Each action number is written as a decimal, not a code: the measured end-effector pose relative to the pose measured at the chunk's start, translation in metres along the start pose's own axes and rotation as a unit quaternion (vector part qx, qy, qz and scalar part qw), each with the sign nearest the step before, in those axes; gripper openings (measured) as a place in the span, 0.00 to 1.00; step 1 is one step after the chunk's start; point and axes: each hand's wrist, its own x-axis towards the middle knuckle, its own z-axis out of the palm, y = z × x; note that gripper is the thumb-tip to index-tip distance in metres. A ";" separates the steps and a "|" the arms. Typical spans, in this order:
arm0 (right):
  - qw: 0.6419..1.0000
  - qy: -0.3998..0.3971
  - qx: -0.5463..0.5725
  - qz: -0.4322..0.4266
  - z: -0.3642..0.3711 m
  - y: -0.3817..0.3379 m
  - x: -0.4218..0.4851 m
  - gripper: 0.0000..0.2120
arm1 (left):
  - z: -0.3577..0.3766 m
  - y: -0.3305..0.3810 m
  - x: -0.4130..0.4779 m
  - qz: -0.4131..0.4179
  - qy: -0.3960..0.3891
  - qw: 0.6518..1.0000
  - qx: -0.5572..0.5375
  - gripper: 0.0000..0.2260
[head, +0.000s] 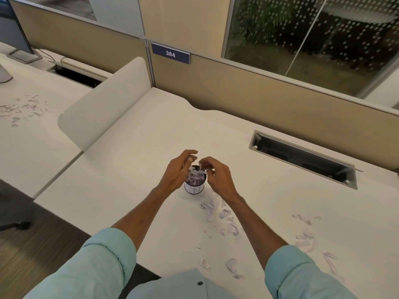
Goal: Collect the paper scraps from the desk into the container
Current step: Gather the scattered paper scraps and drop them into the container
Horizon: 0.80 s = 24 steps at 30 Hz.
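A small round container with a white label stands in the middle of the white desk, heaped with white paper scraps. My left hand hovers at its left rim, fingers curled and apart, touching the heap. My right hand is over the right rim, fingertips pinched on a small paper scrap. More loose paper scraps lie on the desk near me and to the right.
A cable slot opens in the desk at the right. A beige partition with a "384" sign runs along the back. A white divider separates the neighbouring desk, which carries more scraps and a monitor.
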 end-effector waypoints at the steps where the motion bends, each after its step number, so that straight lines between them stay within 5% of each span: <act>1: 1.000 0.000 0.000 -0.006 -0.001 0.000 0.000 0.23 | 0.000 0.000 0.001 0.003 0.005 1.000 0.001 0.14; 13: 0.999 0.035 0.021 -0.007 -0.002 0.008 0.002 0.21 | -0.005 -0.006 0.005 0.003 0.078 0.997 0.001 0.16; 20: 0.987 -0.005 -0.159 0.019 0.006 0.014 -0.009 0.19 | 0.001 -0.018 -0.012 0.100 0.017 0.956 0.274 0.11; 24: 0.977 -0.043 -0.199 0.059 0.014 0.014 -0.011 0.16 | 0.005 -0.028 -0.020 0.083 -0.001 0.934 0.349 0.10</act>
